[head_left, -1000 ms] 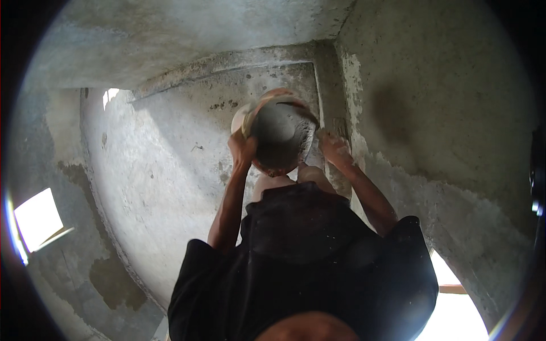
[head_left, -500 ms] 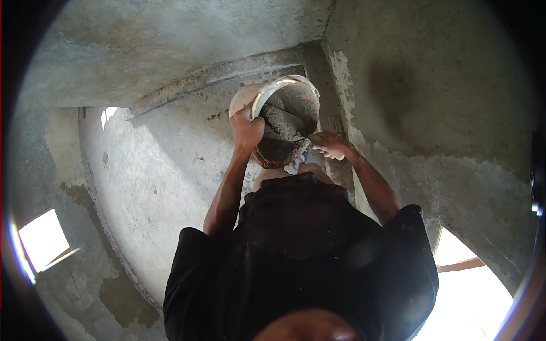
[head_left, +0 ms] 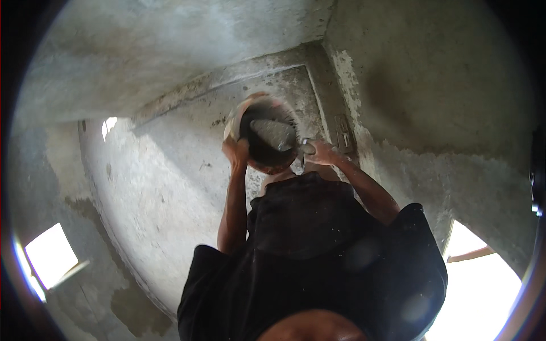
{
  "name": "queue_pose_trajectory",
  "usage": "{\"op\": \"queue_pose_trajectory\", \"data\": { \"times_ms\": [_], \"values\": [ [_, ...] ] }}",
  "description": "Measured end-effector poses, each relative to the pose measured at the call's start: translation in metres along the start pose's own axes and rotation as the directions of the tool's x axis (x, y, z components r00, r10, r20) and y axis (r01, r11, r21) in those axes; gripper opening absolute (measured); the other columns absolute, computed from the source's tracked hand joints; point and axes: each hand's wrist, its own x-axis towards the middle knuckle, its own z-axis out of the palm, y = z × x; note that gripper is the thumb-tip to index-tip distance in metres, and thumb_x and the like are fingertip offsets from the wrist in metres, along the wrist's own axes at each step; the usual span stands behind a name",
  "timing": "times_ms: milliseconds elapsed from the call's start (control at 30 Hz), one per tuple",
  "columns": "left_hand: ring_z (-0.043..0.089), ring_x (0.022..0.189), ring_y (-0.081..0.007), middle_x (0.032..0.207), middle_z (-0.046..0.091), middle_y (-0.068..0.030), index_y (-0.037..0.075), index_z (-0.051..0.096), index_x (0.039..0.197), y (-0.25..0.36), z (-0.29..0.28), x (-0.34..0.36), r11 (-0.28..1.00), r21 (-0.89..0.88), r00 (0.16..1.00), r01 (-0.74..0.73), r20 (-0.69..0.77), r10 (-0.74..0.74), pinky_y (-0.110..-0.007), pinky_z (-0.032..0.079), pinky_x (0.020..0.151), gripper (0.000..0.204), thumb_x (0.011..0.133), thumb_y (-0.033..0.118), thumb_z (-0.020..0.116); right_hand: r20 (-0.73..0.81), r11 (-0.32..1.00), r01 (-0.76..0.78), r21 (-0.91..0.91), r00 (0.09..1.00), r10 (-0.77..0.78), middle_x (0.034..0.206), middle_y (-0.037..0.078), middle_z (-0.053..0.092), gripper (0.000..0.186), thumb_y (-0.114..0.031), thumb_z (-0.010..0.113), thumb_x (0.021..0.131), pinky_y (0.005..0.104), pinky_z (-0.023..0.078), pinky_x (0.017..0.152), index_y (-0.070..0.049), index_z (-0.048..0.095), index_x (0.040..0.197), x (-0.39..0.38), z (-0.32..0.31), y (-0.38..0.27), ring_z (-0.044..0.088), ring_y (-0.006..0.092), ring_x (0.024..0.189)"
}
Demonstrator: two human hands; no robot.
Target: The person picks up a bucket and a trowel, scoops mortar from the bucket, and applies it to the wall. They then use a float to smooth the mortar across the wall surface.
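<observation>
So the main thing here is a round mortar pan [head_left: 267,139], pale on the outside and dark inside, with a lump of grey wet cement [head_left: 272,132] sitting in it. It's held up in front of the person's chest, right near the corner where the two concrete walls meet, tipped so the open side faces the camera.

Left hand [head_left: 235,152] has its grip wrapped tight around the pan's left rim, fingers curled over the edge. Right hand [head_left: 319,152] is at the pan's lower right edge, closed around a small metal tool, looks like a trowel [head_left: 303,149], but it's blurry and I can't tell much more than that. Its tip sits just at the rim.

Both bare forearms come up from a black shirt [head_left: 310,250] that fills the lower middle of the view.

Around all that: rough grey concrete wall [head_left: 432,85] on the right with a patchy, freshly plastered strip lower down, a concrete floor [head_left: 165,187] on the left with darker damp stains, and bright openings at the lower left and lower right.
</observation>
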Motion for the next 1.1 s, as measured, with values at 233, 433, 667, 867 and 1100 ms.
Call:
{"op": "queue_pose_trajectory", "data": {
  "times_ms": [233,433,667,867,1100],
  "values": [
    [0.054,0.057,-0.0220,0.062,0.058,-0.0132,-0.008,0.058,0.072,-0.114,-0.030,0.018,0.959,0.110,0.956,0.262,-0.165,-0.242,-0.036,0.043,0.055,0.026,0.052,0.008,0.052,0.192,0.991,0.127,0.049,0.972,-0.134,0.096,0.021,0.055,0.059,-0.037,0.061,0.070,0.0379,0.042,0.080,-0.001,0.046,0.114,0.055,0.011,-0.033,0.054,0.0306,0.090],
    [0.045,0.047,-0.0185,0.055,0.053,-0.0088,-0.005,0.050,0.060,-0.193,-0.071,0.014,0.890,0.361,0.940,0.281,-0.291,-0.179,-0.039,0.037,0.042,0.017,0.056,0.011,0.053,0.424,0.770,-0.252,0.587,0.905,-0.027,0.054,0.002,0.047,0.017,-0.018,0.061,0.073,0.0259,0.039,0.041,-0.004,0.053,0.076,0.102,-0.001,0.010,0.047,0.0094,0.047],
    [0.061,0.067,-0.0257,0.075,0.063,-0.0163,-0.005,0.061,0.081,-0.137,-0.061,0.023,0.726,0.477,0.868,0.496,-0.294,-0.401,-0.037,0.048,0.058,0.029,0.056,0.006,0.051,0.097,0.658,-0.484,0.577,0.840,0.534,0.089,0.010,0.052,0.036,-0.033,0.052,0.080,0.0338,0.043,0.063,-0.004,0.047,0.101,0.158,-0.148,0.255,0.049,0.0186,0.076],
    [0.049,0.049,-0.0179,0.056,0.055,-0.0103,-0.004,0.053,0.063,-0.091,-0.029,0.032,0.902,0.115,0.892,0.416,-0.245,-0.380,-0.034,0.040,0.044,0.016,0.052,0.007,0.053,-0.238,0.868,-0.495,0.028,0.840,0.487,0.125,0.023,0.036,0.065,-0.052,0.042,0.080,0.0457,0.036,0.089,-0.002,0.038,0.121,0.151,-0.212,0.052,0.041,0.0352,0.110],
    [0.044,0.050,-0.0097,0.054,0.051,-0.0026,-0.005,0.055,0.067,0.029,0.033,0.060,0.971,0.028,0.968,0.236,-0.091,-0.232,-0.030,0.037,0.042,0.015,0.058,0.008,0.053,0.110,0.978,-0.208,-0.001,0.972,0.206,0.091,0.021,0.057,0.051,-0.039,0.055,0.074,0.0356,0.045,0.076,0.001,0.049,0.104,0.081,-0.133,0.018,0.056,0.0279,0.086]
  ]
}}
